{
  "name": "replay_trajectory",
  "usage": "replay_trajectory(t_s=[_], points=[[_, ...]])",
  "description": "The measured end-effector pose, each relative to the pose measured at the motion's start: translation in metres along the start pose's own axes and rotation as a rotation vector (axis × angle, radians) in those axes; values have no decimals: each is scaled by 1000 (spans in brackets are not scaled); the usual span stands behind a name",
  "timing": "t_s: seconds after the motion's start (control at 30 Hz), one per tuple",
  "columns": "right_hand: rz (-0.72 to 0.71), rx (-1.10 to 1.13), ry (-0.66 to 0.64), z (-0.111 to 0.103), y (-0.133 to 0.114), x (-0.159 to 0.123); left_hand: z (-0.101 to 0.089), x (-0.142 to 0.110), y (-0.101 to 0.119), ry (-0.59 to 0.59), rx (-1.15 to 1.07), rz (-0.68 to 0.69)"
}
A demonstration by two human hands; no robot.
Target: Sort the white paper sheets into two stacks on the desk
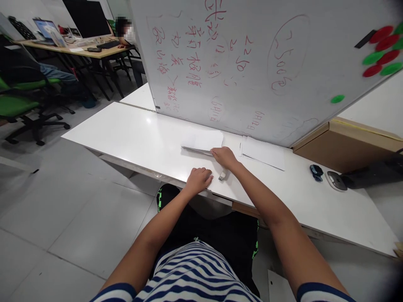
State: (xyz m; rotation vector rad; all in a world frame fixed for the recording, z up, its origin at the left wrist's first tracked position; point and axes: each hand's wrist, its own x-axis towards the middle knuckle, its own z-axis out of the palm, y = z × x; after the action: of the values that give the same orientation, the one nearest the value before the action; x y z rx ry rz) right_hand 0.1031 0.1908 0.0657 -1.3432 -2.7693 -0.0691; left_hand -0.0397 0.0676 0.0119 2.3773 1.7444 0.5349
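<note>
My left hand rests near the front edge of the white table, fingers curled under into a loose fist with nothing visible in it. My right hand lies further in, fingers closed on the near corner of a folded white paper stack. A small silver stapler lies on the table between the two hands, just below my right wrist.
Loose white sheets lie to the right, under a leaning whiteboard with red writing and magnets. A cardboard box, a mouse and a dark small object sit far right. A person sits at a distant desk; green chairs stand left.
</note>
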Motion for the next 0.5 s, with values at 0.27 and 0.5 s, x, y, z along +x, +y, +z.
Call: replay_trajectory(t_s=[0.27,0.5], points=[[70,-4,159,-11,2,-6,1,-1,-1,-1,-22,-26],[97,157,51,-4,-3,-11,-1,-2,0,11,-42,-16]])
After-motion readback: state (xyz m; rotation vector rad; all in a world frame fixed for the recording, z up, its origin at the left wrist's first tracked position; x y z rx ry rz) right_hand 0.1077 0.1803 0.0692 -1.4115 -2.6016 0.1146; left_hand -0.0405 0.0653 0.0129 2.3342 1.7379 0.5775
